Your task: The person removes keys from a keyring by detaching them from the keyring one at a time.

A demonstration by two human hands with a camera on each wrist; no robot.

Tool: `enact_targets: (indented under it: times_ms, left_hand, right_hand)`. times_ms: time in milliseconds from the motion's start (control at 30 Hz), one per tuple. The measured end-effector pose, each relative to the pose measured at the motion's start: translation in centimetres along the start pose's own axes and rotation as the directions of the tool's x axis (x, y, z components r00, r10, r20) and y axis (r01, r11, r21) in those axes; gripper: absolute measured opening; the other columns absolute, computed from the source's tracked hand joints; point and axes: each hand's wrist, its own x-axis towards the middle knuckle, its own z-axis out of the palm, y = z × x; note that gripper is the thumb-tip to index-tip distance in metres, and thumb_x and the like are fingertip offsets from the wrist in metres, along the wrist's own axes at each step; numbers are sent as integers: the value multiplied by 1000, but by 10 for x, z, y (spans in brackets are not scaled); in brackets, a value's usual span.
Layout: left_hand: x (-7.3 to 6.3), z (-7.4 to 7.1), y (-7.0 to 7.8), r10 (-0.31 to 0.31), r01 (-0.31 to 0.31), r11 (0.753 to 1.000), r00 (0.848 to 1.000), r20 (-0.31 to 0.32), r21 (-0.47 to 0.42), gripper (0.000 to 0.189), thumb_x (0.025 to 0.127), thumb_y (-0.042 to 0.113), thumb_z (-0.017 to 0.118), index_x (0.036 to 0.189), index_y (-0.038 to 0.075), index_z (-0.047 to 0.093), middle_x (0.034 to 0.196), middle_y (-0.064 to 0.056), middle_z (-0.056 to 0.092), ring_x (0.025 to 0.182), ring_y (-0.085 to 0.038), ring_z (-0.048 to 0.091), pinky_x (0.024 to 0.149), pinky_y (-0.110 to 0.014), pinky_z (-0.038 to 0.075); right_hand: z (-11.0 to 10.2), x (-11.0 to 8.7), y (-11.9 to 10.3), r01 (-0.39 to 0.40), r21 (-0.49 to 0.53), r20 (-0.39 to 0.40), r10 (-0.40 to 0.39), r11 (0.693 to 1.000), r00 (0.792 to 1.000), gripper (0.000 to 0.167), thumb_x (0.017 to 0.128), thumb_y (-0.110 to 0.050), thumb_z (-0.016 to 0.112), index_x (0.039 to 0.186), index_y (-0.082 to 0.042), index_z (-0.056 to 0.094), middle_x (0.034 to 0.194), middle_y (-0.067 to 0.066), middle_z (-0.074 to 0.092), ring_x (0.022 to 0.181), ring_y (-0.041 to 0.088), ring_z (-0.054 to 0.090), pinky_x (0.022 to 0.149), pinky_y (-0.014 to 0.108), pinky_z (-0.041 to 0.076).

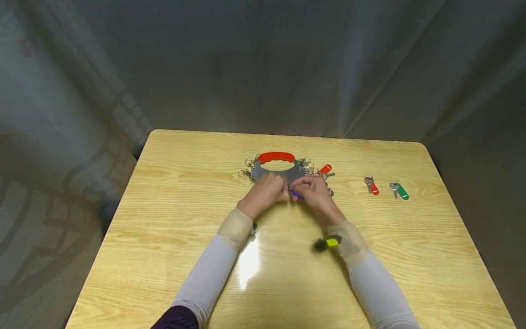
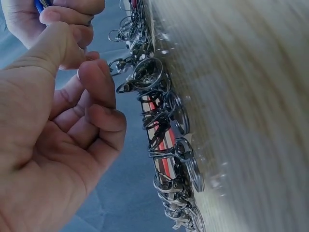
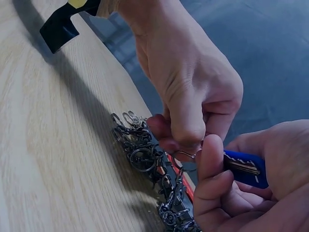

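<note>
My right hand point(image 1: 311, 188) grips a blue key tag point(image 3: 261, 180) with a key point(image 3: 245, 168) lying along it. Opposite it, my left hand point(image 1: 268, 186) pinches at a thin metal ring point(image 3: 182, 153), and the two hands' fingertips meet there in the right wrist view. Both hands work at the near edge of a grey metal key holder plate point(image 1: 295, 172) with a red handle point(image 1: 276, 156). Clusters of metal rings and clips point(image 2: 166, 113) hang along the plate's edge beside the left hand. The fingers partly cover the ring.
Right of the holder, a red tag point(image 1: 326, 168) with a key lies close to its rings. Farther right on the wooden table point(image 1: 172, 205) are another red key tag point(image 1: 374, 188) and a green key tag point(image 1: 402, 192), each with a key. Grey curtains point(image 1: 263, 68) hang behind.
</note>
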Motion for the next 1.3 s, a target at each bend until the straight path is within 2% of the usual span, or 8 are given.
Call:
enact_targets:
  times_ms: [100,233,367,467,633,800,1067,1300]
  left_hand:
    - [0,2,0,7,-7,1000,1000,3,17,35,95,13,73,67,18,53,61,7,48,53,-5,40,49,-17,34]
    - [0,1,0,28,-28,999,1000,-14,29,31,92,4,71,68,16,55,61,5,49,54,-6,41,49,-18,35]
    - [0,0,0,32,-32,999,999,-19,20,25,92,4,72,72,13,60,64,4,54,55,-7,46,50,-18,39]
    - [0,0,-1,25,-25,1000,1000,-13,-19,17,93,7,74,78,11,67,68,3,61,57,-8,52,53,-18,44]
    - [-1,-2,-4,31,-30,994,1000,5,-109,6,87,1,74,87,7,73,77,0,69,63,-10,59,59,-18,50]
    - [-1,-5,-6,55,-53,989,998,12,-140,15,85,-6,70,95,3,77,85,-4,74,68,-11,63,66,-18,54]
    - [-1,-8,-6,71,-72,990,997,-8,-118,15,89,-2,70,97,5,80,86,-2,76,67,-8,62,66,-17,53]
    - [-1,-7,-3,73,-77,994,996,-44,-73,11,86,-1,71,90,7,78,78,0,72,63,-9,59,62,-18,51]
  right_hand:
    - [-1,0,0,3,24,15,-3,1000,1000,17,100,1,63,112,10,70,87,9,78,70,15,69,73,25,59]
    - [-2,1,0,8,49,22,-9,999,1000,18,100,1,63,112,12,70,88,13,76,69,14,67,69,24,57]
    - [-4,3,2,-19,96,15,18,995,1000,19,100,3,62,113,14,69,90,13,74,67,13,65,67,23,57]
    - [-4,5,4,-50,141,17,48,989,999,20,101,3,61,115,15,68,92,10,73,68,12,65,67,22,58]
    - [-6,8,6,-62,180,33,57,982,998,19,101,3,60,114,16,67,90,10,73,66,12,64,66,22,58]
    - [-7,9,6,-56,216,50,47,975,998,17,102,3,60,110,15,68,91,10,72,66,12,64,65,21,57]
    - [-9,7,3,-85,244,49,75,966,996,14,102,2,60,108,10,70,93,11,72,67,12,63,65,21,57]
    - [-8,7,2,-74,236,57,62,969,996,22,103,1,59,115,18,65,92,12,71,66,11,64,64,21,56]
